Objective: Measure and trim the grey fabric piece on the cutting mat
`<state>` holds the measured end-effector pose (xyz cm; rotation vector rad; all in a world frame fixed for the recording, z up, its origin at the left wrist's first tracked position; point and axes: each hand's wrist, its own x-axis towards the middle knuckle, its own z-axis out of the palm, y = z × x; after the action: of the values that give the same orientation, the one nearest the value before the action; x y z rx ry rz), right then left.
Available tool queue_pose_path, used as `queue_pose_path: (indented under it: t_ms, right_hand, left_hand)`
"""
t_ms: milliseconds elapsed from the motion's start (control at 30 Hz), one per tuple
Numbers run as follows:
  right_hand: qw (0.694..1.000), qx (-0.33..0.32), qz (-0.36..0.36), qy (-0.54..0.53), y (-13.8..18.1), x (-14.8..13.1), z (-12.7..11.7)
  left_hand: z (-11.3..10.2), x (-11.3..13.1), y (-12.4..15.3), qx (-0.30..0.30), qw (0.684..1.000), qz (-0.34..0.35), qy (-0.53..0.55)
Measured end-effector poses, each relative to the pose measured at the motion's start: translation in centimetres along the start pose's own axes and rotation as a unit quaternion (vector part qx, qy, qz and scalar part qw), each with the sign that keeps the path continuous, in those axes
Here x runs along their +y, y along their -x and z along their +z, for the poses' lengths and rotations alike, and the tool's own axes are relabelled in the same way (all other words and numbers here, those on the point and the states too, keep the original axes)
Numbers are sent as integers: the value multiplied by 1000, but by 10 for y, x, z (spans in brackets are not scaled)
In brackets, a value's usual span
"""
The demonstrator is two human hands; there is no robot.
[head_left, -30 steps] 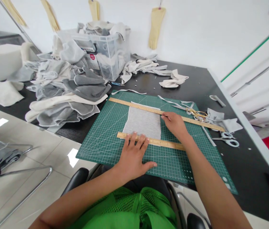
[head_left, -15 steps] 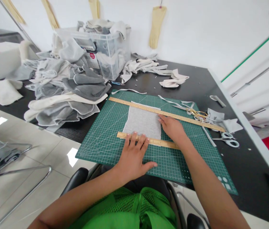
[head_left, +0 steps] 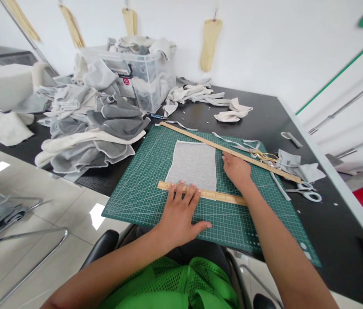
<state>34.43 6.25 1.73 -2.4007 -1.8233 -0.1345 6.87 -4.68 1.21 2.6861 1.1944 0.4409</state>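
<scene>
A light grey cloth piece [head_left: 194,163] lies flat on the green cutting mat [head_left: 130,189]. My left hand [head_left: 179,214] rests with fingers spread on a short wooden ruler [head_left: 222,197], pressing it across the cloth's near edge. A long wooden ruler [head_left: 197,138] runs slantwise over the mat, its left end beyond the cloth's far edge. My right hand [head_left: 237,171] is closed at the long ruler's near side, fingertips against its edge, to the right of the cloth; part of its grip is hidden.
Gold-handled scissors [head_left: 267,157] and white-handled scissors [head_left: 308,193] lie at the right among scraps [head_left: 289,161]. A heap of grey and white cloth [head_left: 94,128] sits left, before a clear plastic bin [head_left: 151,81]. More scraps [head_left: 197,92] lie behind the mat.
The long ruler's left part has swung away from me, off the cloth, uncovering its far edge. My right hand has shifted slightly right, off the cloth's edge. My left hand stays on the short ruler.
</scene>
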Motion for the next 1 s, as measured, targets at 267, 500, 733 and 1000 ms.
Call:
queue_pose_path:
  t_ms: [267,500,733,1000]
  right_hand:
    - [989,26,-74,-125,8,-7,-3]
    - [975,-48,-162,-144,23,-6,-21]
    - [970,-115,-171,-130,22,-3,-22]
    - [972,-109,-176,-114,22,-1,-24]
  left_hand:
    - [-2,1,-1,-7,1000,0,1]
    - [-1,-1,-1,-3,1000,1,-4]
    - [-1,0,-1,-4,1000,3,-11]
    - [-2,0,0,1,1000,10,-9]
